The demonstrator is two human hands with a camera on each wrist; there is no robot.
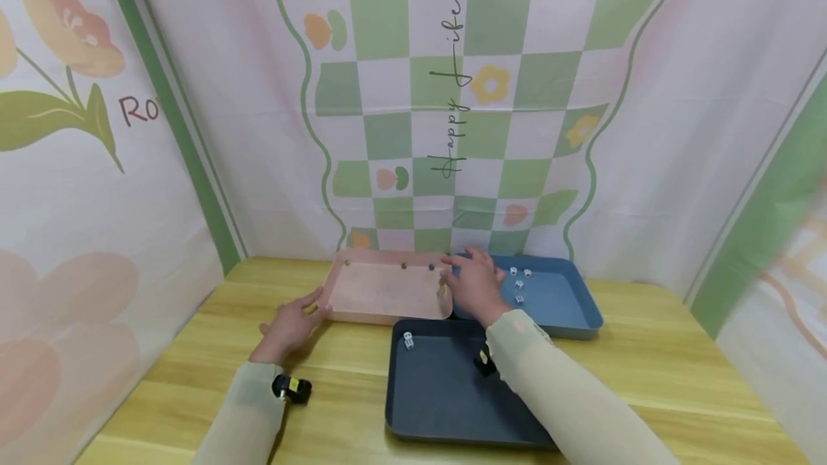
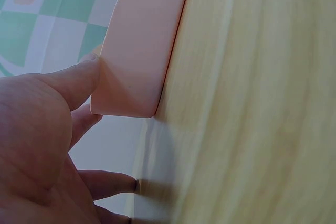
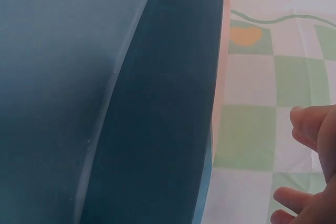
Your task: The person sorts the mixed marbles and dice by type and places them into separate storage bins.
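My left hand [image 1: 292,325] holds the front left corner of the pink tray [image 1: 375,296]. In the left wrist view its thumb and forefinger meet the tray corner [image 2: 131,72], while other fingertips reach the table. Over the border between the pink and blue trays is my right hand [image 1: 477,284], fingers spread and loosely bent. Just below its fingertips, at the pink tray's right end, shows a small blurred yellowish piece [image 1: 442,287]. Nothing shows between the fingers in the right wrist view [image 3: 315,150]. Small coloured pieces, one blue [image 1: 431,267] and one dark red [image 1: 403,265], lie along the pink tray's back.
Several white dice [image 1: 520,285] lie in the blue tray [image 1: 562,303] on the right. A dark tray [image 1: 452,393] stands in front, with white dice [image 1: 408,340] near its back left corner; my right forearm crosses above it. A patterned curtain [image 1: 388,92] hangs behind the wooden table [image 1: 329,393].
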